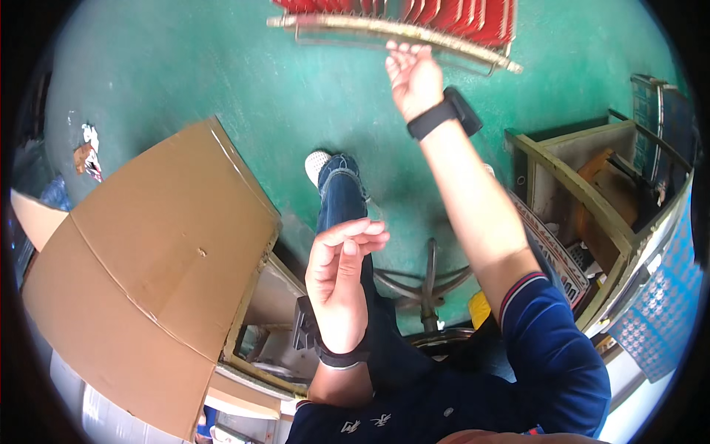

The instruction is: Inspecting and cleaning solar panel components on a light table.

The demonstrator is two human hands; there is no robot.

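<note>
Seeing a red rack (pixel 414 32) far off in the head cam, a loosely spread right hand (pixel 416 78) by its near edge (can't tell if touching), plus a cupped, half-open left hand (pixel 339 296) nearer, right of some big cardboard (pixel 148 251).

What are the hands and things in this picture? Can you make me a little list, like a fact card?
Left hand: raised in front of the jeans, fingers curved, nothing seen in it
Right hand: stretched forward, fingertips by the pale rail of a rack; can't tell if touching
On the rack: red pieces in a row
Wrists: a black band on each
Left side: big brown cardboard
Floor: green
Shoe: white
</note>
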